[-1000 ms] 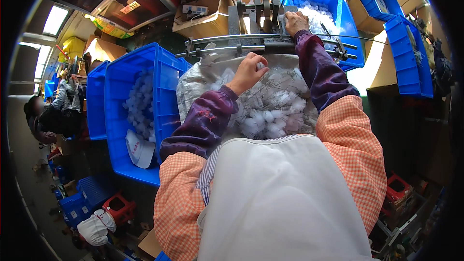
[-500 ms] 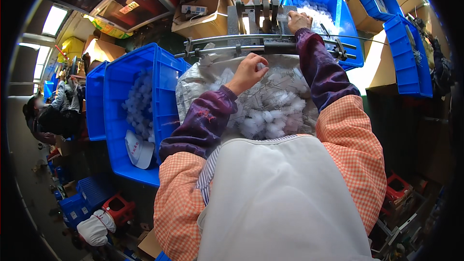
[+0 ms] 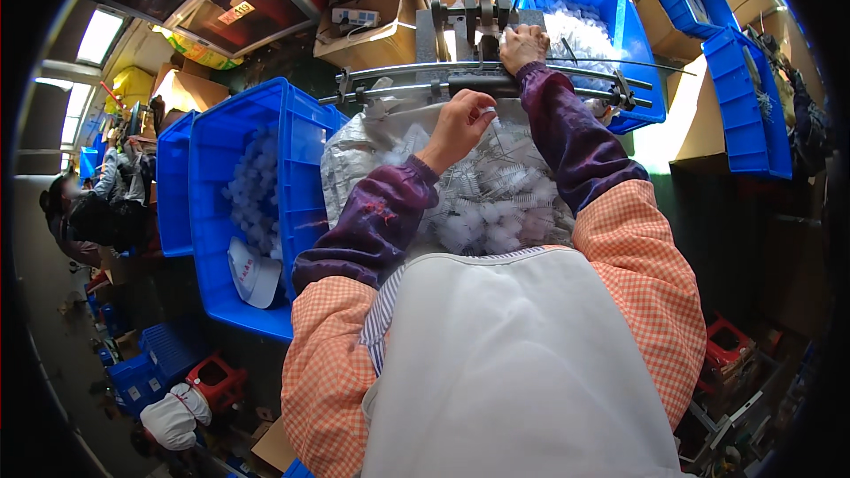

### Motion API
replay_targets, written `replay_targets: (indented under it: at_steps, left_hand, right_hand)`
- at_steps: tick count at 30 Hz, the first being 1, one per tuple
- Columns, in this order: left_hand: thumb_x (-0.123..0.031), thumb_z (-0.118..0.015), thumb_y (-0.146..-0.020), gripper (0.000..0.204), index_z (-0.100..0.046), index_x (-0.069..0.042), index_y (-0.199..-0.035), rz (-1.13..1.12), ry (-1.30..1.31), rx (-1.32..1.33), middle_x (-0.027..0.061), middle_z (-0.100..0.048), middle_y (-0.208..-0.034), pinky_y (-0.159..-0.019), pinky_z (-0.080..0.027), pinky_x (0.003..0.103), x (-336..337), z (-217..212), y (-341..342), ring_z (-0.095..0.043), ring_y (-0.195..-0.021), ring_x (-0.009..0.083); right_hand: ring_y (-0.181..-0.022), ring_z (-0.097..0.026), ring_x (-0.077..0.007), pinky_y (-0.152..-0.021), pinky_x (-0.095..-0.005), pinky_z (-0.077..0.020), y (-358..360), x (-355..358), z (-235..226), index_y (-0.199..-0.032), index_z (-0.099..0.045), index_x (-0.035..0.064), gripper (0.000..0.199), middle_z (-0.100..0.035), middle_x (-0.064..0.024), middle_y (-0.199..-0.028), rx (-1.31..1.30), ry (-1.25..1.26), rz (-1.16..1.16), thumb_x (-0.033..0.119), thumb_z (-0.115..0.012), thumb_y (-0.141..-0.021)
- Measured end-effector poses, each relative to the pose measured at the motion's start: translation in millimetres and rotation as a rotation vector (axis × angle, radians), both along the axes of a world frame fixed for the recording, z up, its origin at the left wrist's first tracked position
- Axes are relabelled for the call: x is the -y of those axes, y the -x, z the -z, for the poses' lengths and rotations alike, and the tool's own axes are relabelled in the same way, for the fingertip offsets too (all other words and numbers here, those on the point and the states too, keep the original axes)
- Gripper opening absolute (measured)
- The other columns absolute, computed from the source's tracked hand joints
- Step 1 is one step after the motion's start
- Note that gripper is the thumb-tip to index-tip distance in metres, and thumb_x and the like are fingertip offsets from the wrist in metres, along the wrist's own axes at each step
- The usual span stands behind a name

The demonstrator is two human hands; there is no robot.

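Note:
My left hand (image 3: 459,130) hovers over a heap of small translucent white plastic pieces (image 3: 487,212), some comb-like, mixed with thin wires. Thumb and forefinger pinch a small white plastic piece (image 3: 492,115). Farther off, my right hand (image 3: 524,47) rests with curled fingers at the right side of a small bench machine (image 3: 479,22) with dark upright discs; whatever lies under those fingers is hidden. Two metal rods (image 3: 398,71) run crosswise between the machine and the heap. The heap lies on a greyish plastic sheet (image 3: 347,155).
A blue crate (image 3: 285,150) at left holds white pieces and a white cap (image 3: 254,274). Another blue crate (image 3: 639,53) of white pieces stands beyond the machine at right. A thin rod (image 3: 664,65) sticks out rightward. Cardboard boxes (image 3: 372,49) stand behind; people sit at far left.
My right hand has moved left, closer in to the machine. My left hand has shifted slightly right, and the white piece now shows at its fingertips.

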State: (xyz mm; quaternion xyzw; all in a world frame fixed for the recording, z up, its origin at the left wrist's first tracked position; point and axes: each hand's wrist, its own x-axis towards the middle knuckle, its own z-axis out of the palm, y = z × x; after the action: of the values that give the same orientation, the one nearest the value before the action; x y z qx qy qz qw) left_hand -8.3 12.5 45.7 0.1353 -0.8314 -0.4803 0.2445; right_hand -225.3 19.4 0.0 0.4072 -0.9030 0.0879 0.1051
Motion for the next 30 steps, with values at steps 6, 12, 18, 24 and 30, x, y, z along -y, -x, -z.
replay_targets:
  at_steps: [6, 12, 18, 24, 30]
  left_hand:
    - [-0.002, -0.063, -0.076, 0.015, -0.059, -0.003, -0.091, -0.032, 0.003, -0.007, 0.004, -0.055, -0.083, -0.061, -0.046, 0.023, 4.5, 0.2, -4.5, -0.055, -0.069, 0.0109]
    - [-0.002, -0.061, -0.078, 0.013, -0.058, -0.002, -0.091, -0.068, -0.137, -0.081, 0.0049, -0.054, -0.084, -0.059, -0.046, 0.023, 8.9, 2.4, -3.0, -0.056, -0.067, 0.0115]
    - [0.0, -0.06, -0.079, 0.011, -0.058, -0.001, -0.09, -0.024, -0.176, -0.103, 0.003, -0.051, -0.087, -0.062, -0.051, 0.021, 5.0, -2.9, 2.4, -0.059, -0.073, 0.01]
    - [0.0, -0.059, -0.08, 0.006, -0.057, 0.0, -0.086, -0.024, -0.214, -0.147, 0.0028, -0.05, -0.086, -0.064, -0.053, 0.022, 3.0, -4.0, 11.6, -0.061, -0.077, 0.0124]
    - [0.0, -0.061, -0.079, 0.008, -0.057, 0.001, -0.086, -0.08, -0.09, -0.175, 0.0028, -0.051, -0.082, -0.062, -0.052, 0.022, 4.0, -1.0, 17.1, -0.062, -0.074, 0.0125]
  right_hand:
    - [-0.107, -0.042, -0.0258, -0.091, -0.0436, -0.0255, -7.8, 0.5, -7.8, -0.094, -0.063, 0.0116, 0.027, -0.055, -0.0085, -0.103, 0.029, 0.01, -0.011, 0.029, -0.051, -0.078]
    - [-0.107, -0.045, -0.0262, -0.09, -0.0431, -0.0288, 24.6, -24.4, -5.3, -0.098, -0.061, 0.0115, 0.029, -0.055, -0.0085, -0.104, 0.037, -0.077, 0.026, 0.03, -0.05, -0.078]
    - [-0.099, -0.057, -0.0279, -0.087, -0.0456, -0.0356, 59.8, -33.0, -10.2, -0.106, -0.055, 0.0156, 0.028, -0.059, -0.0125, -0.107, 0.142, -0.164, 0.032, 0.02, -0.041, -0.082]
    - [-0.091, -0.06, -0.0276, -0.074, -0.0422, -0.0475, 86.5, -53.0, -33.1, -0.113, -0.053, 0.0117, 0.036, -0.059, -0.0185, -0.101, 0.018, 0.001, 0.261, 0.021, -0.051, -0.079]
    - [-0.082, -0.059, -0.0207, -0.076, -0.0299, -0.0455, 5.5, -86.5, -53.0, -0.117, -0.054, 0.0117, 0.037, -0.062, -0.0116, -0.094, 0.747, 0.145, -0.592, 0.029, -0.054, -0.084]
